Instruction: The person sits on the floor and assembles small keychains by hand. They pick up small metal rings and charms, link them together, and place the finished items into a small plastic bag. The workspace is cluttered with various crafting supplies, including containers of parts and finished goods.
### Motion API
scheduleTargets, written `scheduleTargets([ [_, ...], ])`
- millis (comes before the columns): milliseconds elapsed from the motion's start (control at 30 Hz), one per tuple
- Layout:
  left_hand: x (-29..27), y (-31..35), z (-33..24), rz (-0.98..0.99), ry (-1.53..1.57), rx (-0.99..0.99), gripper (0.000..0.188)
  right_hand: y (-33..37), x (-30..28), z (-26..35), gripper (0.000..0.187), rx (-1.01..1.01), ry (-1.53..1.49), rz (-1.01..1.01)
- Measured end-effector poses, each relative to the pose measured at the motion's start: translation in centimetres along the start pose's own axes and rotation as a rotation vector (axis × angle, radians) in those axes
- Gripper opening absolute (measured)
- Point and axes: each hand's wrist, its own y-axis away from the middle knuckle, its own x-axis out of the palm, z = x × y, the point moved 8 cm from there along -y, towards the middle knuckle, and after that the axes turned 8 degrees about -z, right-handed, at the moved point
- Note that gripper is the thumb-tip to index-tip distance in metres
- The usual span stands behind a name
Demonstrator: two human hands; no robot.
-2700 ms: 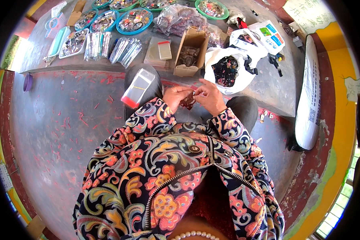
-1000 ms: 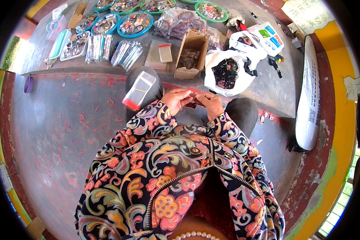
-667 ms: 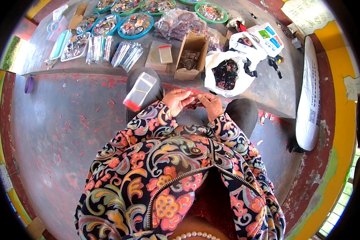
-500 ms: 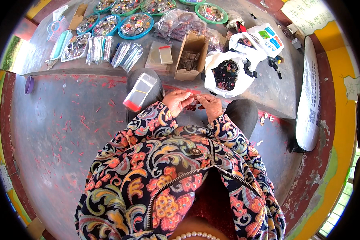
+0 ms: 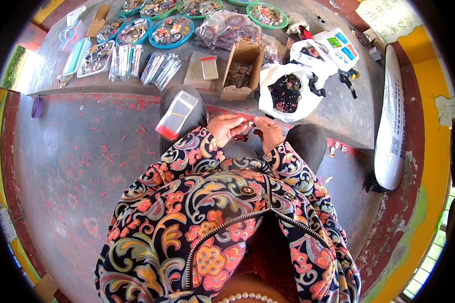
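A narrow red strip [image 5: 246, 117] spans the gap between my two hands, over my lap. My left hand [image 5: 224, 129] pinches its left end; my right hand [image 5: 269, 133] has thumb and fingertips closed on its right end. Just below hangs a small dark red item [image 5: 242, 137], partly behind the fingers; whether it sits in a clear bag I cannot make out. On my left thigh lies a bundle of clear plastic bags [image 5: 179, 115] with red edges and a yellow band round it.
On the raised ledge stand an open cardboard box [image 5: 240, 73], a white plastic bag of dark small items [image 5: 308, 103], rows of packaged pens [image 5: 126, 63] and blue basins [image 5: 172, 46] of trinkets. Red scraps [image 5: 106, 154] litter the floor. A purple bowl [image 5: 37, 107] is at left.
My right hand has shifted slightly to the right and up, and more of the red strip shows stretched between the hands. My left hand stays nearly in place.
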Motion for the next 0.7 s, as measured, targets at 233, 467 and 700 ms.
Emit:
scheduleTargets([
  [233,-0.1,-0.1,0.1,0.018,-0.038,0.005,0.016,0.1,0.2,-0.9,0.01,0.124,-0.166,0.038],
  [467,-0.7,-0.4,0.6,0.033,-0.094,0.016,0.017,-0.6,-0.3,-2.8,0.011,0.227,-0.139,0.09],
  [700,-2.1,-1.2,0.7,-0.078,-0.116,0.034,0.017,-0.4,-2.2,2.9,0.013,-0.273,0.395,-0.275],
])
